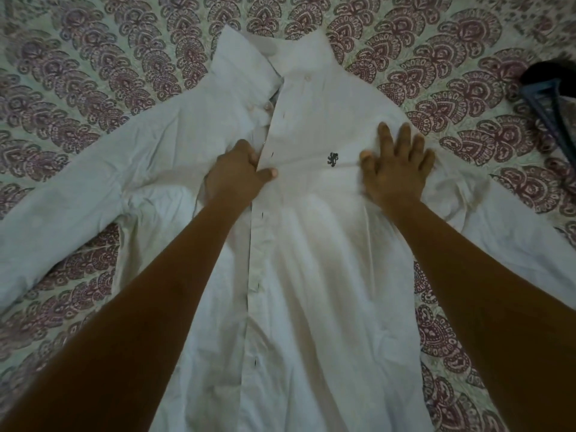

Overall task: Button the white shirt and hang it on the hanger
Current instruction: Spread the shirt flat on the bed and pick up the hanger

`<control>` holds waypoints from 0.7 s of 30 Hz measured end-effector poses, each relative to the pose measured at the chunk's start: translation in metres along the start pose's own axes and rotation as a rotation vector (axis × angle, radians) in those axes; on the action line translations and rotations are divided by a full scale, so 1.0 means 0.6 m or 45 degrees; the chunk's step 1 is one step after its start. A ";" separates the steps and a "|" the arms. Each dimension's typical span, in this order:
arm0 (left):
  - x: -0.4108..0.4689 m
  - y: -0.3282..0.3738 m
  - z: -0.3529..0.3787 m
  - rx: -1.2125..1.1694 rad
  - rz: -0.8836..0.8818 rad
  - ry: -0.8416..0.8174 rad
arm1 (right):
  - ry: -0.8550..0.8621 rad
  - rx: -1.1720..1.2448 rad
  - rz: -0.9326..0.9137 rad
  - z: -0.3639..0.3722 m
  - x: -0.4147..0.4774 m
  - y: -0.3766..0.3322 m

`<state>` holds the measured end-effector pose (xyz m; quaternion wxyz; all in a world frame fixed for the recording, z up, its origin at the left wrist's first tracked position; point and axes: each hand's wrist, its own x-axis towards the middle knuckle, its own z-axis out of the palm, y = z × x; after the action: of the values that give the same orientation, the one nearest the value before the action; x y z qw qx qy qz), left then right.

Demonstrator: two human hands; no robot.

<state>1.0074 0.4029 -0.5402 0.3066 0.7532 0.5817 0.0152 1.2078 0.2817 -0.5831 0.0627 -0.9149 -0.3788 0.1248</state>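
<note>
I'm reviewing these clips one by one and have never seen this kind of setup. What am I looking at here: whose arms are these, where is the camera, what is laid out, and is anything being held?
There is no machine here. A person wears a wide-angle camera on the head, so the single picture looks forward and down along their own two bare arms. A white shirt lies spread front-up on a patterned bedspread, collar away from the person, sleeves out to the sides. The left hand pinches the edge of the shirt's front strip at chest height, thumb on top. The right hand lies flat with fingers spread, pressing the cloth beside the small dark chest logo. The upper front lies open; whether the lower buttons are done I cannot tell. A dark object at the right edge may be the hanger, but it is too cut off to be sure.
</note>
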 end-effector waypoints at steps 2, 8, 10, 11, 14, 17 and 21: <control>-0.026 0.003 0.000 -0.034 -0.004 0.144 | -0.008 -0.013 0.008 -0.005 -0.017 -0.006; -0.165 -0.050 0.023 -0.170 0.244 0.255 | 0.050 0.051 -0.282 0.018 -0.204 -0.030; -0.225 -0.087 0.042 0.003 0.457 0.142 | -0.038 0.019 -0.305 0.036 -0.283 -0.023; -0.250 -0.109 0.055 0.126 0.536 0.078 | -0.057 0.000 -0.301 0.044 -0.316 -0.014; -0.330 -0.173 0.074 0.365 0.611 -0.052 | -0.105 -0.050 -0.308 0.053 -0.413 0.015; -0.405 -0.219 0.072 0.415 0.608 -0.082 | -0.164 -0.101 -0.335 0.052 -0.495 0.051; -0.484 -0.254 0.062 0.484 0.618 -0.099 | -0.231 -0.144 -0.268 0.050 -0.556 0.089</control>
<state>0.7957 0.1495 -0.5462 0.1697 0.9140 0.3651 -0.0499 1.0080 0.0081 -0.5626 -0.0106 -0.8571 -0.4833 0.1781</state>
